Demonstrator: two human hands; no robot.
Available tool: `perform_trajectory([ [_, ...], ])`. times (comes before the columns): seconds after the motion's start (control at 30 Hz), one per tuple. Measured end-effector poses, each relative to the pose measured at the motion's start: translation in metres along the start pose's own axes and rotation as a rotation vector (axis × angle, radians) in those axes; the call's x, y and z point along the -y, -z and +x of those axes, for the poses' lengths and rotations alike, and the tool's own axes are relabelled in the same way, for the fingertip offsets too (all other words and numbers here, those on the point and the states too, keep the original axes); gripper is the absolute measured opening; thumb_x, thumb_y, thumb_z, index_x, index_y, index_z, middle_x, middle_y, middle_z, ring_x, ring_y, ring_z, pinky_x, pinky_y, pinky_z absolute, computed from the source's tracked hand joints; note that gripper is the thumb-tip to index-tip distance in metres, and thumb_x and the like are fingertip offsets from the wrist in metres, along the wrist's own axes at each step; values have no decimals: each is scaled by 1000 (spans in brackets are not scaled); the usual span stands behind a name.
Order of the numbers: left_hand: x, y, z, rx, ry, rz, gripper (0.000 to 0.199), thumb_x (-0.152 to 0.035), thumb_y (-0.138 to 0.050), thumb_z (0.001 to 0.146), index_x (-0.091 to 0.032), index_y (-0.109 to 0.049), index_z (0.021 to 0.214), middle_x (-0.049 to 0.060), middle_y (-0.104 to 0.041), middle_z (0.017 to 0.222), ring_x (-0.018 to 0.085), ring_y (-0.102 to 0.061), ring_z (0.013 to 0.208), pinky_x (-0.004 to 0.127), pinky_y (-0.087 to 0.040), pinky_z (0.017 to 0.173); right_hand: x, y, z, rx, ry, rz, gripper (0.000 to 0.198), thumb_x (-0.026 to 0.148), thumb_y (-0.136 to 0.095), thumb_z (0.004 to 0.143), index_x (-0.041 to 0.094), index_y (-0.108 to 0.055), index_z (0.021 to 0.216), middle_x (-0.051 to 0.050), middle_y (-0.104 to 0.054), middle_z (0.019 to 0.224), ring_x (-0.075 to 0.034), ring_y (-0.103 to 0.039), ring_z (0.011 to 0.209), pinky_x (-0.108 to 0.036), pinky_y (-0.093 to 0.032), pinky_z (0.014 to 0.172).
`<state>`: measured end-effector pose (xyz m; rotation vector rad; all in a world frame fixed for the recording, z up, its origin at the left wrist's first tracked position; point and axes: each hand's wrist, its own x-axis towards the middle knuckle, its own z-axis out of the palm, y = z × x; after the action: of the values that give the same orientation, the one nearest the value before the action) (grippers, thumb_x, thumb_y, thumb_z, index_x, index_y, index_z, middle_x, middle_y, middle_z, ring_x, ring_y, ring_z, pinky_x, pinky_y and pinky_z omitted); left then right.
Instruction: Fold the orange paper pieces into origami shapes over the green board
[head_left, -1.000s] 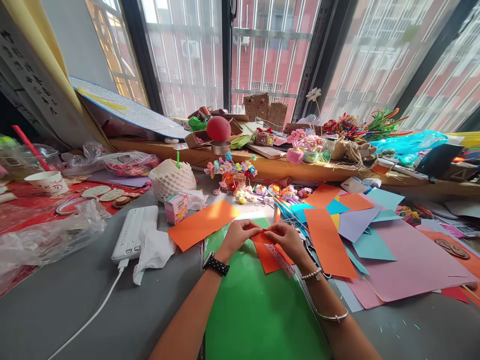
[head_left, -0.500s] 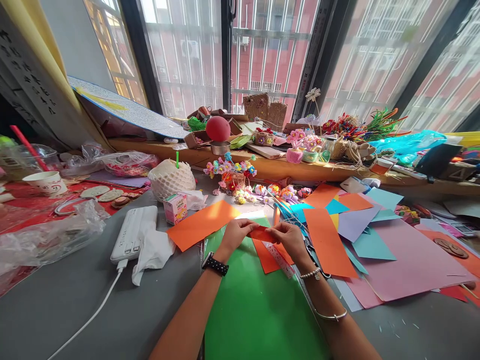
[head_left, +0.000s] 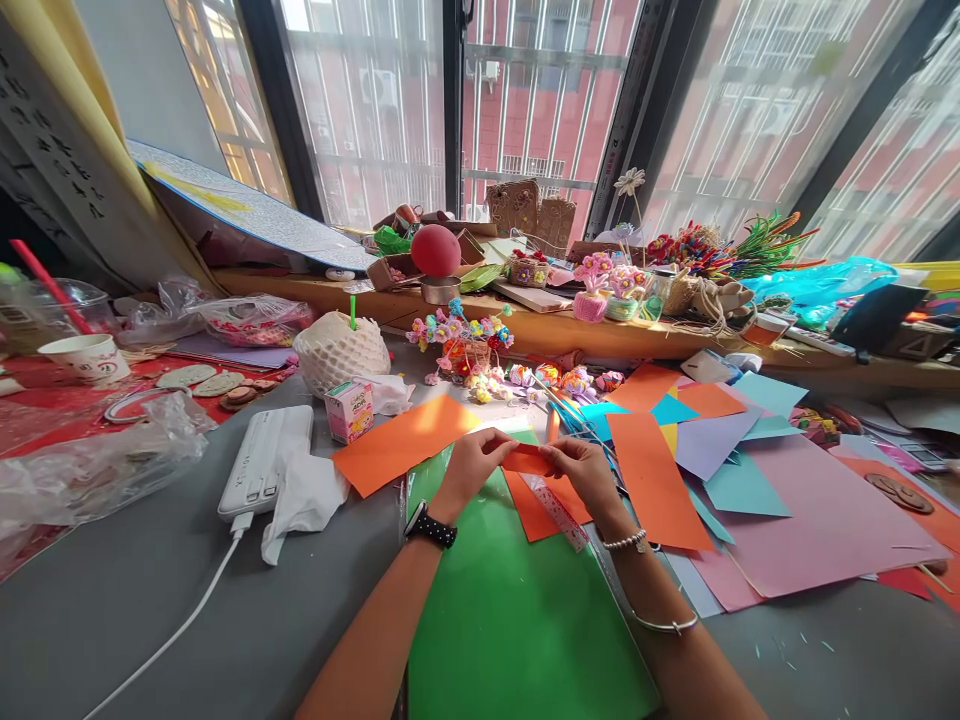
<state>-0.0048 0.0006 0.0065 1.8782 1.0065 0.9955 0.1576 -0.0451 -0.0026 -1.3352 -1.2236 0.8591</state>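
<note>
A small piece of orange paper [head_left: 527, 459] is stretched between my hands above the far part of a green mat [head_left: 517, 610]. My left hand [head_left: 476, 470] pinches its left end between thumb and fingers. The right end is pinched by my right hand [head_left: 587, 475]. Below the held paper, another orange sheet [head_left: 529, 515] lies on the mat, with a clear ruler with pink markings [head_left: 559, 512] slanting across it. Whether the held piece is folded, I cannot tell.
Left of the mat lie an orange sheet [head_left: 405, 445], a white power bank [head_left: 268, 460] with a cable and a crumpled tissue [head_left: 304, 500]. Coloured paper, including a pink sheet [head_left: 817, 520], spreads to the right. Behind stands a basket of small flowers [head_left: 465, 350].
The right hand's fingers have shifted slightly along the orange paper, and more of its face shows. The view has moved a little; both hands keep their pinch.
</note>
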Motion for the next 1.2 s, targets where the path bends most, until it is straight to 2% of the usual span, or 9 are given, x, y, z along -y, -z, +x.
perform_trajectory([
  [0.13,4,-1,-1,47,-122,94,22,-33,-50,74,-15,-63,71,2,-63,69,13,-54,64,21,-40,59,4,5,-1,15,9,-80,26,40,-64,60,15,-58,58,0,-56,49,-11,-51,45,-22,-40,46],
  [0.27,7,-4,-1,94,-179,165,21,-31,-50,74,-16,-63,71,2,-63,68,12,-52,62,21,-38,57,4,4,-1,-36,30,-102,25,38,-66,57,15,-56,55,0,-56,49,-11,-51,46,-22,-40,45],
  [0.5,7,-6,0,64,-195,205,23,-32,-47,77,-15,-61,70,2,-61,66,13,-51,61,21,-37,57,2,2,1,-90,84,-92,27,40,-54,68,15,-59,59,1,-52,47,-10,-46,44,-22,-37,44],
  [0.73,9,-3,1,185,-190,235,16,-26,-52,71,-17,-64,69,2,-56,70,13,-49,63,22,-36,55,0,3,0,-55,155,-218,24,38,-56,68,16,-59,61,0,-54,53,-11,-46,49,-22,-36,47],
  [0.83,6,0,1,130,-142,144,19,-31,-53,71,-16,-63,67,2,-53,67,12,-48,60,22,-37,53,3,2,0,-25,114,-127,25,40,-57,67,15,-59,72,-2,-59,63,-12,-51,54,-23,-40,50],
  [0.9,3,1,1,107,-38,-6,23,-35,-53,70,-14,-60,69,1,-53,61,12,-49,54,23,-39,51,5,1,0,53,89,-104,28,40,-59,65,15,-59,79,-4,-62,72,-14,-55,61,-24,-43,56],
  [0.97,0,1,1,122,67,-190,25,-38,-54,69,-13,-56,72,0,-53,57,12,-52,51,24,-42,51,8,-2,-1,162,77,-120,28,39,-59,65,15,-60,80,-5,-64,75,-16,-58,66,-26,-44,61],
  [1.03,-2,1,1,151,114,-334,27,-38,-56,68,-12,-54,75,1,-55,59,14,-55,53,26,-45,53,8,-4,-2,223,71,-128,25,38,-57,68,15,-61,77,-5,-64,73,-16,-59,67,-27,-45,62],
  [1.2,-1,-1,1,209,148,-410,28,-38,-61,65,-12,-55,74,3,-59,67,15,-58,59,25,-47,55,4,-7,-3,169,80,-108,26,40,-52,72,15,-60,72,-5,-64,69,-17,-59,64,-27,-46,59],
])
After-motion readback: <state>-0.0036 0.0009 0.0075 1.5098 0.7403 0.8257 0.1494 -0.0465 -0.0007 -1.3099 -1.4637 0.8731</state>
